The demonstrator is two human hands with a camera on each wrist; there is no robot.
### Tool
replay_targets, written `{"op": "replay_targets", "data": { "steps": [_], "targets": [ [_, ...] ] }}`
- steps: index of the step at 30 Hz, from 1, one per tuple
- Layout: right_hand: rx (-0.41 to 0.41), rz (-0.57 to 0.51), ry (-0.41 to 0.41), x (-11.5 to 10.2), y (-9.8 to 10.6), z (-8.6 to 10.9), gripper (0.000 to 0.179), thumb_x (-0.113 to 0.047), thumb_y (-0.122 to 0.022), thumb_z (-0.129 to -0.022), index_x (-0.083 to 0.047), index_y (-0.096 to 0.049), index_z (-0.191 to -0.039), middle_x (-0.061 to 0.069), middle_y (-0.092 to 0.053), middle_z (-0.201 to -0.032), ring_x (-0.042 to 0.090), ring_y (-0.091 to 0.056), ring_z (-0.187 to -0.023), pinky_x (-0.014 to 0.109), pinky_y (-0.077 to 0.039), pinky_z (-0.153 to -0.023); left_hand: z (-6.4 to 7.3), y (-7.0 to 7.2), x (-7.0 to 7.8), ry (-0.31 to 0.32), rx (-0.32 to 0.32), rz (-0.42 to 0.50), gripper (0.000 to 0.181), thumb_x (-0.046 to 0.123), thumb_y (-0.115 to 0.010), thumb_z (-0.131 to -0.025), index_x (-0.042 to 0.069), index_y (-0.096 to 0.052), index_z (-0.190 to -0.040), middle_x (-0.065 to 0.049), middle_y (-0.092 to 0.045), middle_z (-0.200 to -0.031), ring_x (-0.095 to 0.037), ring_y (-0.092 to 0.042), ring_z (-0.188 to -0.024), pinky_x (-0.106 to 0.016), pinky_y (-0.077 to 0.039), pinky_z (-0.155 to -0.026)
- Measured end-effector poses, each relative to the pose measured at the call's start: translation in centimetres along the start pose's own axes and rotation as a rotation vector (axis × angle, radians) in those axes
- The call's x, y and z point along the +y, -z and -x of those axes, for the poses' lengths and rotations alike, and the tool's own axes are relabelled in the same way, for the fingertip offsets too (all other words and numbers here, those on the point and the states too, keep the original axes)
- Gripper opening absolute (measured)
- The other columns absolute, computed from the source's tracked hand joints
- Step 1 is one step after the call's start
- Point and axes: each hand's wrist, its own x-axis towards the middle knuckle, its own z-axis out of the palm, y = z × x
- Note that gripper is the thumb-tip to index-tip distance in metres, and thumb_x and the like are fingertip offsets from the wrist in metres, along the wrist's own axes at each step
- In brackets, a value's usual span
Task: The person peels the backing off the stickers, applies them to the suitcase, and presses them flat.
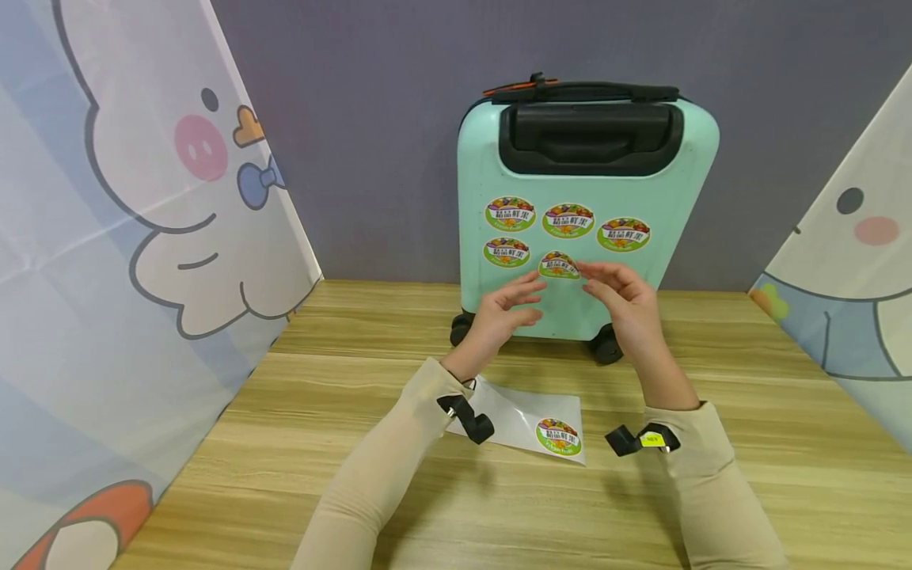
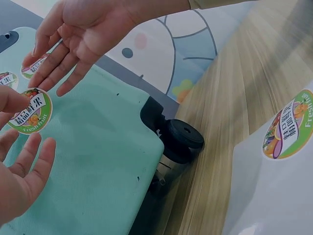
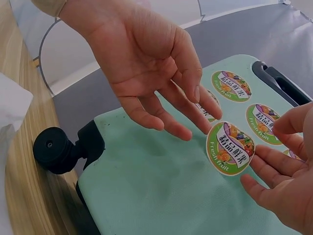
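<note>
A mint-green suitcase [image 1: 477, 289] stands upright, its front bearing several round fruit stickers. The lower middle sticker [image 1: 558, 266] lies between my two hands, its right edge looking slightly curled. My left hand [image 1: 497, 315] has its fingers spread, with fingertips at that sticker's left edge. On the other side, my right hand [image 1: 628, 305] touches or nearly touches the right edge with loosely extended fingers. Both wrist views show the thumbs apart from the other fingers, and the sticker [image 3: 229, 151] whole and face out. Whether it lies fully flat is unclear.
A white backing sheet [image 1: 511, 410] with one fruit sticker [image 1: 559, 437] lies on the wooden table [image 1: 342, 396] in front of the suitcase. Black wheels [image 1: 606, 345] support the suitcase. Cartoon-printed panels [image 1: 192, 261] flank the table, and a grey wall [image 1: 370, 142] rises behind.
</note>
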Motion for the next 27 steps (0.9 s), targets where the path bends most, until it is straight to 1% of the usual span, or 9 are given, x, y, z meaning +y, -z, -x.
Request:
{"op": "replay_targets", "data": {
  "steps": [3, 6, 10, 13, 16, 18, 21, 24, 27],
  "targets": [
    [0.004, 0.040, -0.006, 0.04, -0.05, -0.01, 0.022, 0.002, -0.059, -0.098, 0.010, -0.063, -0.118, -0.004, -0.071, -0.113, 0.017, -0.062, -0.110, 0.023, -0.049, -0.092, -0.04, 0.01, 0.01, 0.016, -0.007, -0.013, 0.043, -0.007, -0.063, -0.092, 0.002, -0.062, -0.134, 0.008, -0.046, -0.151, -0.024, -0.055, -0.126, -0.032, -0.055, -0.086],
    [-0.001, 0.063, -0.012, 0.03, -0.09, -0.01, 0.022, 0.001, -0.058, -0.098, 0.008, -0.063, -0.118, -0.007, -0.071, -0.115, 0.014, -0.060, -0.113, 0.021, -0.048, -0.093, -0.07, -0.01, 0.14, 0.019, -0.016, -0.015, 0.042, -0.007, -0.063, -0.092, 0.001, -0.062, -0.133, 0.008, -0.043, -0.153, -0.029, -0.055, -0.126, -0.032, -0.055, -0.087],
    [-0.002, 0.092, -0.024, -0.05, -0.13, 0.04, 0.022, 0.002, -0.058, -0.098, 0.005, -0.064, -0.119, -0.009, -0.069, -0.117, 0.010, -0.059, -0.115, 0.020, -0.047, -0.094, -0.11, -0.06, 0.41, 0.011, -0.026, -0.004, 0.040, -0.008, -0.062, -0.093, -0.002, -0.062, -0.132, 0.005, -0.041, -0.155, -0.035, -0.056, -0.124, -0.033, -0.055, -0.088],
    [0.004, 0.130, -0.038, -0.16, -0.24, 0.13, 0.023, 0.002, -0.058, -0.098, 0.006, -0.062, -0.121, -0.012, -0.068, -0.119, 0.009, -0.058, -0.117, 0.019, -0.047, -0.094, -0.12, -0.07, 0.56, 0.011, -0.030, 0.001, 0.039, -0.008, -0.062, -0.093, -0.003, -0.062, -0.132, 0.004, -0.040, -0.156, -0.031, -0.057, -0.122, -0.033, -0.055, -0.088],
    [0.010, 0.196, -0.042, -0.19, -0.42, 0.19, 0.025, 0.002, -0.058, -0.098, 0.007, -0.060, -0.122, -0.014, -0.067, -0.121, 0.008, -0.057, -0.118, 0.019, -0.045, -0.097, -0.12, -0.02, 0.67, 0.019, -0.034, 0.000, 0.040, -0.009, -0.062, -0.093, -0.003, -0.061, -0.132, 0.005, -0.039, -0.156, -0.026, -0.058, -0.121, -0.032, -0.055, -0.089],
    [0.010, 0.233, -0.041, -0.15, -0.54, 0.18, 0.026, 0.003, -0.058, -0.098, 0.010, -0.058, -0.123, -0.010, -0.066, -0.125, 0.009, -0.056, -0.121, 0.022, -0.044, -0.101, -0.14, 0.06, 0.71, 0.025, -0.038, -0.006, 0.040, -0.009, -0.061, -0.093, -0.003, -0.062, -0.132, 0.006, -0.038, -0.156, -0.025, -0.059, -0.120, -0.032, -0.055, -0.089],
    [-0.015, 0.322, -0.024, 0.02, -0.53, 0.18, 0.029, 0.003, -0.056, -0.098, 0.012, -0.054, -0.126, 0.004, -0.061, -0.136, 0.011, -0.052, -0.127, 0.033, -0.041, -0.108, -0.19, 0.21, 0.78, 0.023, -0.049, -0.017, 0.040, -0.010, -0.060, -0.093, -0.002, -0.061, -0.133, 0.006, -0.038, -0.157, -0.024, -0.059, -0.120, -0.032, -0.055, -0.088],
    [-0.057, 0.400, 0.003, 0.23, -0.44, 0.22, 0.031, 0.004, -0.055, -0.098, 0.013, -0.052, -0.128, 0.016, -0.051, -0.145, 0.019, -0.046, -0.136, 0.045, -0.038, -0.111, -0.24, 0.34, 0.88, 0.017, -0.068, -0.021, 0.041, -0.011, -0.059, -0.093, -0.003, -0.060, -0.133, 0.005, -0.036, -0.158, -0.025, -0.059, -0.120, -0.033, -0.055, -0.087],
    [-0.095, 0.475, 0.037, 0.43, -0.41, 0.29, 0.033, 0.005, -0.056, -0.097, 0.011, -0.052, -0.129, 0.018, -0.046, -0.149, 0.029, -0.039, -0.140, 0.050, -0.035, -0.111, -0.24, 0.43, 0.99, 0.016, -0.085, -0.019, 0.041, -0.012, -0.058, -0.093, -0.004, -0.059, -0.134, 0.004, -0.035, -0.158, -0.026, -0.059, -0.121, -0.033, -0.055, -0.087]
  ]
}}
